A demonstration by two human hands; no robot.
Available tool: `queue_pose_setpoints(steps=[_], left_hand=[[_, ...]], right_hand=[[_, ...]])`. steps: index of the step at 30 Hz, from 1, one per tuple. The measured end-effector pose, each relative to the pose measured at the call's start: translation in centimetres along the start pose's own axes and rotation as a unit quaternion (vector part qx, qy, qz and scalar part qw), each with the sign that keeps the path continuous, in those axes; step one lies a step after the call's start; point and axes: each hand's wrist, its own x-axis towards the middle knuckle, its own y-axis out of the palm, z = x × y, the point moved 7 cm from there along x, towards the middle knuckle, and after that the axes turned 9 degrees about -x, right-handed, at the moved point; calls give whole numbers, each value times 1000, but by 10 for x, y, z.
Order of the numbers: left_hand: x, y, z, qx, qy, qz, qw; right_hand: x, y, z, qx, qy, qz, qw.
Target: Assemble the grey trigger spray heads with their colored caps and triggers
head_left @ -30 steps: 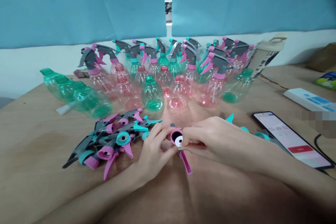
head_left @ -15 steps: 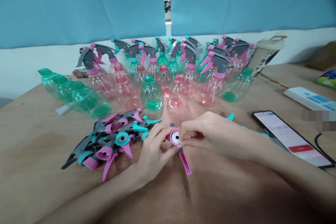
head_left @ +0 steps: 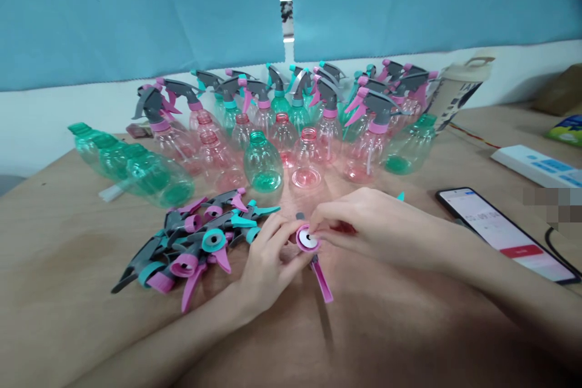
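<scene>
My left hand (head_left: 273, 257) is closed around a grey and pink spray head (head_left: 322, 282), whose collar faces up and whose pink trigger points toward me. A white disc (head_left: 307, 239) with a dark centre hole lies inside the pink collar and looks slightly tilted. The fingertips of my right hand (head_left: 350, 224) are pinched together at the disc's right edge, partly hiding it. Left of my hands lies a pile of loose spray heads (head_left: 184, 265), pink, teal and grey.
Behind my hands stand several pink bottles (head_left: 307, 160) and green bottles (head_left: 262, 163), many at the back with spray heads on. Green bottles (head_left: 150, 173) stand at left. On the right are a phone (head_left: 504, 227), a white power strip (head_left: 536, 163) and a tumbler (head_left: 457, 94).
My right fingertips have shifted slightly at the collar, and the white disc now sits more tilted. My left hand keeps its hold. The view has moved a little.
</scene>
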Motion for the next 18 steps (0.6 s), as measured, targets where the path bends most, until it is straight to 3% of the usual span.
queue_pose_setpoints(steps=[10, 18], left_hand=[[0, 0, -4, 26, 27, -3, 999], [-4, 4, -9, 49, 47, 20, 998]], right_hand=[[-6, 8, 14, -164, 9, 7, 986], [-4, 16, 22, -182, -6, 11, 983]])
